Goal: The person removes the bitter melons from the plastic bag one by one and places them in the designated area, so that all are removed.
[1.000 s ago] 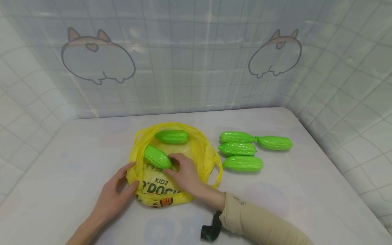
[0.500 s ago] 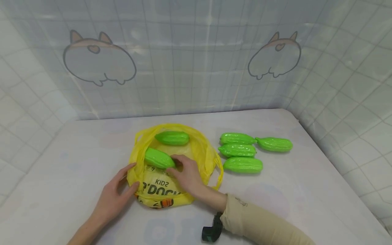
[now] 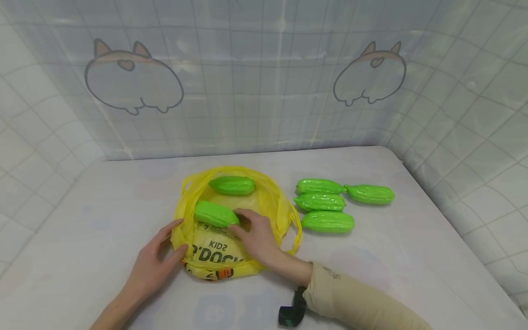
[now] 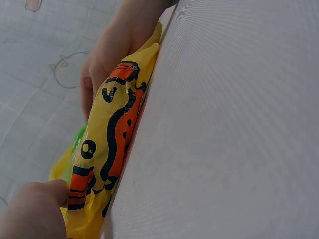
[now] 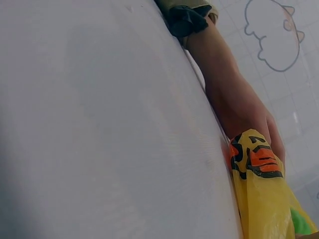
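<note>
Inside a yellow plastic bag (image 3: 218, 247) with its mouth spread wide, two bright green bitter melons lie on the bag's bottom. My right hand (image 3: 257, 236) reaches in over the near side and pinches the right end of the nearer bitter melon (image 3: 214, 214). Behind it lies the other bitter melon (image 3: 232, 185), untouched. My left hand (image 3: 150, 263) holds the bag's left edge between thumb and fingers. In the left wrist view, the left thumb (image 4: 37, 209) presses at the bag's printed side. The right wrist view has my right hand (image 5: 244, 109) behind the bag's wall, fingertips hidden.
Right of the bag, several bitter melons (image 3: 319, 201) lie close together, stacked in a column with one (image 3: 370, 194) farther right. A dark strap-like device (image 3: 294, 311) sits at the right wrist. The white table (image 3: 103, 220) meets tiled walls at the back and sides.
My right hand has drawn back slightly to the right, and the nearer bitter melon has shifted right with it and turned flatter. The left hand stays at the bag's edge.
</note>
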A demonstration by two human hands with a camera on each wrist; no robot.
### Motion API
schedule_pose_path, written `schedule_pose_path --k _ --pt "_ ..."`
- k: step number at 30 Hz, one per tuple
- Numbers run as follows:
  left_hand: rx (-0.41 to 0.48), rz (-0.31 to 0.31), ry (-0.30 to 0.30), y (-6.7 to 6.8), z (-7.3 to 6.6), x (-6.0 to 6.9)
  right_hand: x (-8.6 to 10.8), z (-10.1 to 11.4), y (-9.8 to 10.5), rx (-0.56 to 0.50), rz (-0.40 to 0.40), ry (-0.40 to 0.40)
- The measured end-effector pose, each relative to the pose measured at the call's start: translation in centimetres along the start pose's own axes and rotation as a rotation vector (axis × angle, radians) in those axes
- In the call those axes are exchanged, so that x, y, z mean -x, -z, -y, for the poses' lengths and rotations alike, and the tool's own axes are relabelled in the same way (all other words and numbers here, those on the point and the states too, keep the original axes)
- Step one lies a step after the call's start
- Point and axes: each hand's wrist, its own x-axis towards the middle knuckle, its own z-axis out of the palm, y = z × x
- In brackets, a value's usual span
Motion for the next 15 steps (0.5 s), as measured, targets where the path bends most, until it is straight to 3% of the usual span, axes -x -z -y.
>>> schedule_pose_path --k 15 --pt "0.012 -0.003 -0.008 -0.1 0.1 0.0 0.9 -0.2 1.6 -0.052 0.016 0.048"
